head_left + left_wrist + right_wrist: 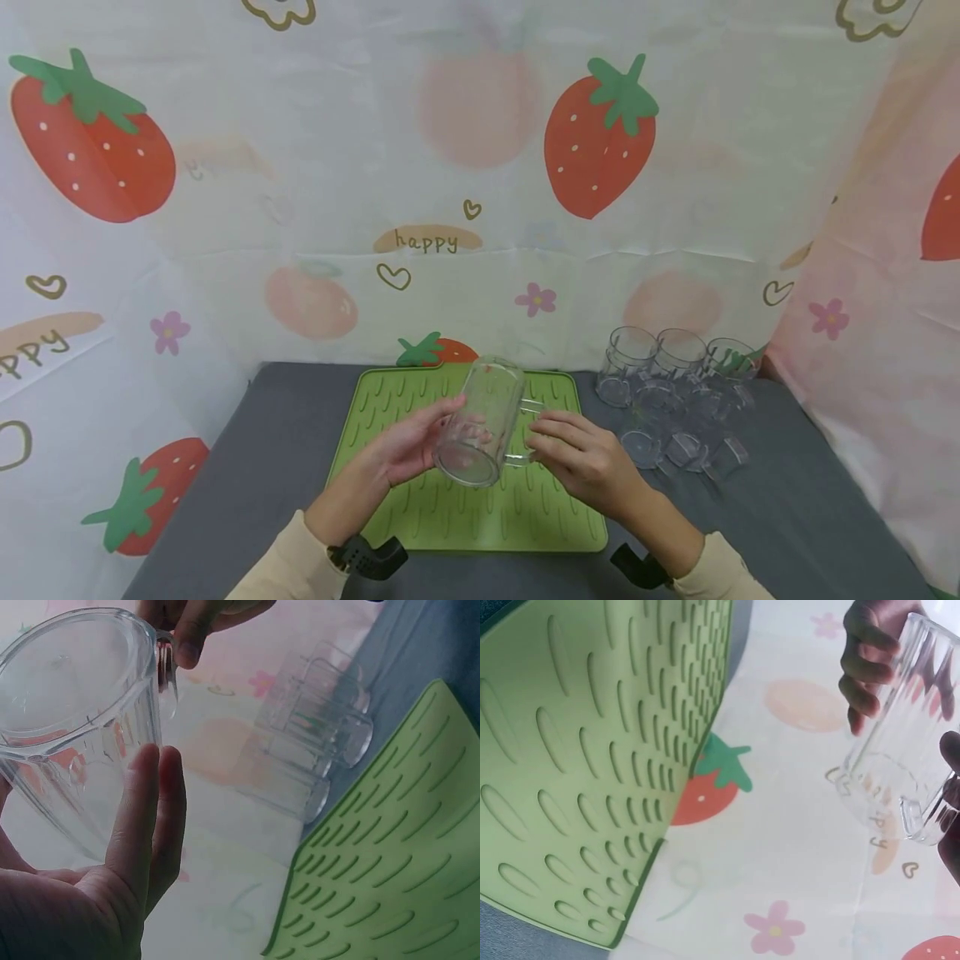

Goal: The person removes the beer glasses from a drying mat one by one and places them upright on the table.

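A clear glass mug (pixel 491 387) is held tilted above the green mat (pixel 551 525), its lower round end facing the head camera. My left hand (pixel 408 442) grips the mug's body from the left, with fingers behind the glass. On the other side, my right hand (pixel 581 458) holds the mug's handle (pixel 517 459) between thumb and fingers. The left wrist view shows a thick glass end of the mug (pixel 75 675) up close, above the left palm. In the right wrist view the mug (pixel 889 742) is between both hands, partly cut off by the frame.
Several clear glass mugs (pixel 678 354) stand grouped at the table's back right, their outlines overlapping. The ridged green mat lies on a grey cloth (pixel 300 433) over the table. Behind and at the sides hangs a white curtain (pixel 337 192) printed with strawberries.
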`<act>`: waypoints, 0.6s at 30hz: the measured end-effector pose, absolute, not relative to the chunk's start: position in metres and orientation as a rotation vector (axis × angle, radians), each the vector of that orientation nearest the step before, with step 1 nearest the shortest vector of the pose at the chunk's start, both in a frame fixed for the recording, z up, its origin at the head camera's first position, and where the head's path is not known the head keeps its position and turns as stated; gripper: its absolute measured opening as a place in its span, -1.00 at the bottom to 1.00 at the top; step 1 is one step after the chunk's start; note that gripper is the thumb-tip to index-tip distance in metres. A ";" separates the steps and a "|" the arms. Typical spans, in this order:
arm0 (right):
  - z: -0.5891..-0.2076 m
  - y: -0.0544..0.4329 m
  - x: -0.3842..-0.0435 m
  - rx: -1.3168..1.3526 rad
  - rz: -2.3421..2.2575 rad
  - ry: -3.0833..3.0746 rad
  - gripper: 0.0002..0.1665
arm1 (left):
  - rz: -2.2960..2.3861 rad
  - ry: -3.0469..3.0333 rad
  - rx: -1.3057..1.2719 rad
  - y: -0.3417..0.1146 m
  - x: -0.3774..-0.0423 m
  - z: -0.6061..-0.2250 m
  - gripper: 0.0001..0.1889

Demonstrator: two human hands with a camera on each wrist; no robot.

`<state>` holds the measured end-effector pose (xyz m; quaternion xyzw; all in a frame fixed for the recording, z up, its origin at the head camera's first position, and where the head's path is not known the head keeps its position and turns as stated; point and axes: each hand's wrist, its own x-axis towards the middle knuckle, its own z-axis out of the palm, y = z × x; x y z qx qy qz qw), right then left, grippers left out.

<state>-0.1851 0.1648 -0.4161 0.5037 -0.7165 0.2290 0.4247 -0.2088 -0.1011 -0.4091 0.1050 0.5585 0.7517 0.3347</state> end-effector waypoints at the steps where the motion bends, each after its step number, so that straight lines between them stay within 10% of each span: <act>1: -0.416 0.165 -0.185 1.259 0.573 -1.803 -0.71 | 1.965 1.470 0.278 -0.101 -0.208 -0.409 -0.29; 14: -0.414 0.166 -0.181 1.258 0.549 -1.934 -0.84 | 1.977 1.612 0.332 -0.105 -0.202 -0.403 -0.35; 18: -0.412 0.166 -0.180 1.276 0.547 -1.951 -0.61 | 1.960 1.652 0.342 -0.106 -0.201 -0.403 -0.32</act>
